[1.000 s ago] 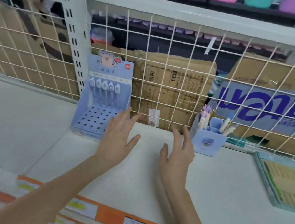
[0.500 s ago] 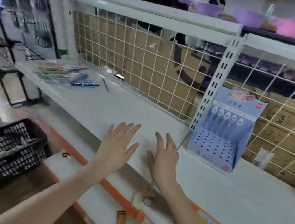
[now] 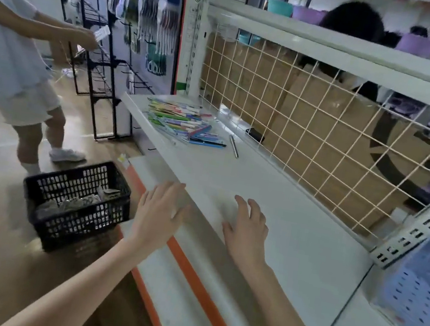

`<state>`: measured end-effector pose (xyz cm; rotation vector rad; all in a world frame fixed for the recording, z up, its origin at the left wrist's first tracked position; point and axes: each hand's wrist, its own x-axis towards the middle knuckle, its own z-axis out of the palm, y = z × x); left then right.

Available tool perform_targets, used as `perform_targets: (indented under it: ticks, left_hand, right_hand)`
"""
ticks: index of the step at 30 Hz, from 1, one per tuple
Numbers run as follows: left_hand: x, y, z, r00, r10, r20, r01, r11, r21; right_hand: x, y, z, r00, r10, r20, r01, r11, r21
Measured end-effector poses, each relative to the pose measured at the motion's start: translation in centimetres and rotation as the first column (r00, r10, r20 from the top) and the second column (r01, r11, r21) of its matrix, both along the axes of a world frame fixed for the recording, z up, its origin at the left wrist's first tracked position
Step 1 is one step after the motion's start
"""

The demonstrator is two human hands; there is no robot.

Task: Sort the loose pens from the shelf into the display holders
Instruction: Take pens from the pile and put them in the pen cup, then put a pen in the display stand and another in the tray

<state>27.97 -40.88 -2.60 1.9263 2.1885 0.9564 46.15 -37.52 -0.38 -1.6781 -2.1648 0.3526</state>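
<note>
Fingers of my left hand (image 3: 160,210) were straight and close together, palm down, held over the front edge of the white shelf (image 3: 296,233) and holding nothing. My right hand (image 3: 247,226) was beside it, a little further in over the shelf, its fingers loosely extended and slightly apart, also holding nothing; I could not tell whether either palm touched the surface. The loose pens (image 3: 183,122) lay in a colourful heap at the far left end of the same shelf, well apart from both hands, with one silver pen (image 3: 234,146) lying alone just to their right, near the wire grid backing (image 3: 315,117). At the right edge a blue perforated display holder (image 3: 419,294) stood on the shelf, blurred. On the floor to the left sat a black plastic basket (image 3: 76,203), and beyond it another person (image 3: 11,49) in light clothes stood by a black rack (image 3: 100,44).
</note>
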Motion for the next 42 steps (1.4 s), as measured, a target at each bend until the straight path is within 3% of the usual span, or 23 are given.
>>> perform_targets:
  ticks: [7, 14, 21, 30, 36, 40, 42]
  left_hand:
    - [-6.8, 7.4, -0.2, 0.993, 0.115, -0.010, -0.115, 0.990, -0.085]
    - [-11.4, 17.7, 1.0, 0.999, 0.032, 0.013, -0.030, 0.989, -0.145]
    - [-14.8, 24.1, 0.3, 0.991, -0.046, -0.127, 0.017, 0.976, -0.219]
    - [-16.7, 26.9, 0.4, 0.968, -0.180, -0.175, 0.123, 0.948, -0.294]
    - [-17.2, 27.8, 0.3, 0.942, -0.251, -0.222, 0.177, 0.935, -0.309]
    - [-16.7, 28.0, 0.8, 0.940, -0.311, -0.143, 0.271, 0.931, -0.244]
    - [-16.2, 28.0, 1.4, 0.946, -0.317, -0.076, 0.298, 0.936, -0.190]
  right_hand:
    - [-5.9, 9.0, -1.7, 0.991, 0.064, -0.119, -0.080, 0.988, -0.135]
    - [-8.8, 20.1, -1.4, 0.989, 0.074, -0.130, -0.091, 0.988, -0.126]
    - [-11.8, 26.9, -3.0, 0.983, 0.148, -0.109, -0.157, 0.985, -0.076]
    - [-13.4, 29.0, -5.0, 0.981, 0.166, -0.100, -0.155, 0.982, 0.103]
    - [-12.9, 29.1, -4.3, 0.987, 0.141, 0.074, -0.145, 0.989, 0.042]
    - [-11.9, 28.3, -4.0, 0.993, 0.103, 0.066, -0.105, 0.994, 0.028]
    - [-11.2, 27.5, -3.9, 0.998, 0.056, -0.024, -0.055, 0.996, 0.070]
